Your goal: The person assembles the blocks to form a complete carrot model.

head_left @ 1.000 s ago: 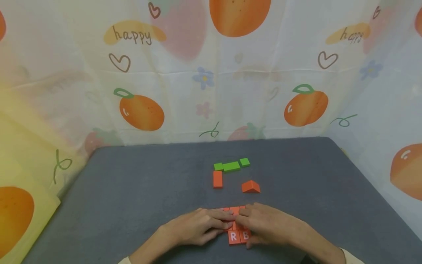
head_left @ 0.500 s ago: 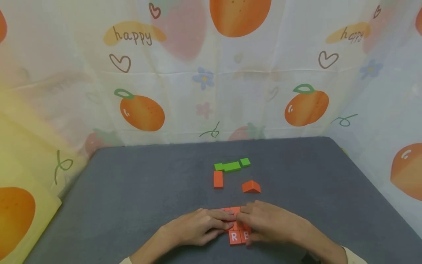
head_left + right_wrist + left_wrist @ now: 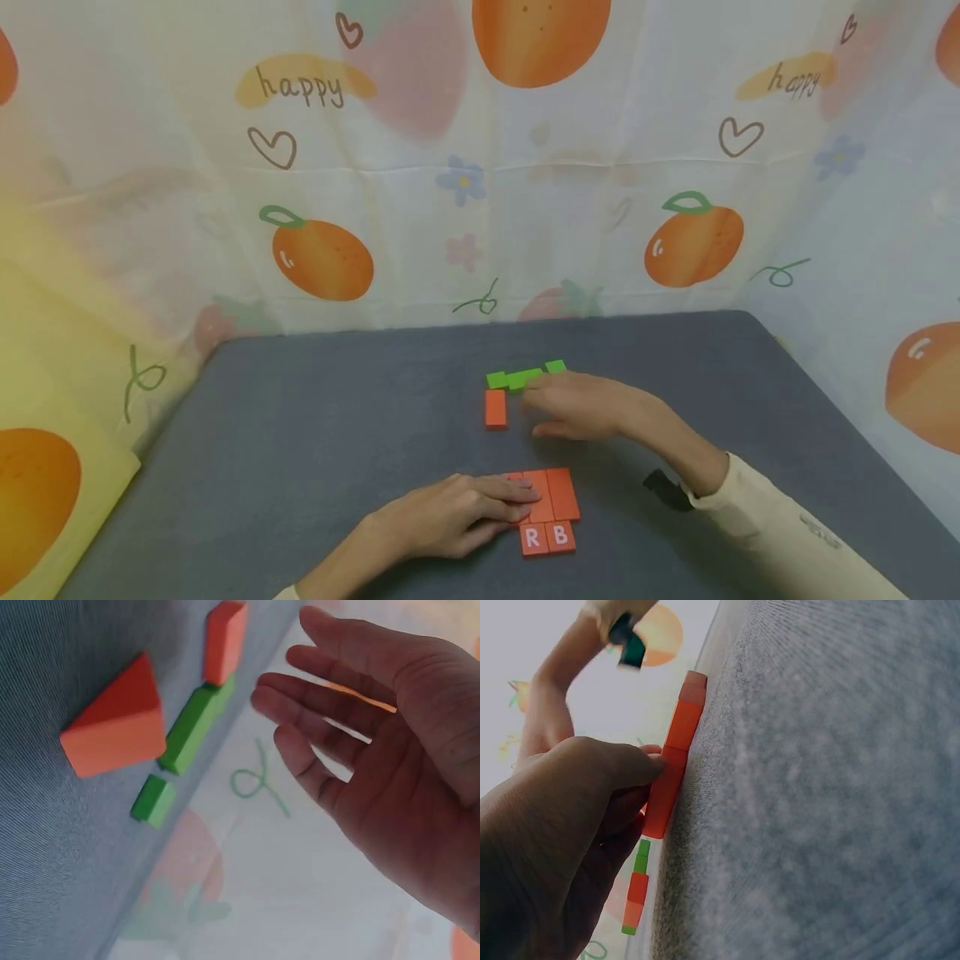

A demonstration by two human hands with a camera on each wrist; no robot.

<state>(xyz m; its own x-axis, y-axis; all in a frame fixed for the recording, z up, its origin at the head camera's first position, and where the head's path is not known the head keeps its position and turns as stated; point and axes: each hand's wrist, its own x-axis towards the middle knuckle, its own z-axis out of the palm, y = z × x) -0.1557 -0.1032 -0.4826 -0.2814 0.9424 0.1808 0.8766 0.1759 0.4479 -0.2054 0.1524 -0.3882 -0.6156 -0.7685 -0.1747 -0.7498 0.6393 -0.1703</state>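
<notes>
Left hand (image 3: 461, 515) laid over the left side of the red cluster (image 3: 562, 495), fingers near straight, thumb at its edge; I see no pinch. Right hand (image 3: 583, 406) hangs beyond the cluster, fingers loosely spread, holding nothing. Wedge block (image 3: 116, 727) also beyond the cluster: hidden from my head view, visible at the right wrist, apart from the fingers. To grip it well, I'd bring thumb and fingers to opposite sides, sparing the red oblong block (image 3: 496, 409) beyond the cluster's left side and green blocks (image 3: 523, 380) farther beyond. Light left pressure suits the letter blocks (image 3: 533, 540) touching the cluster's near edge.
</notes>
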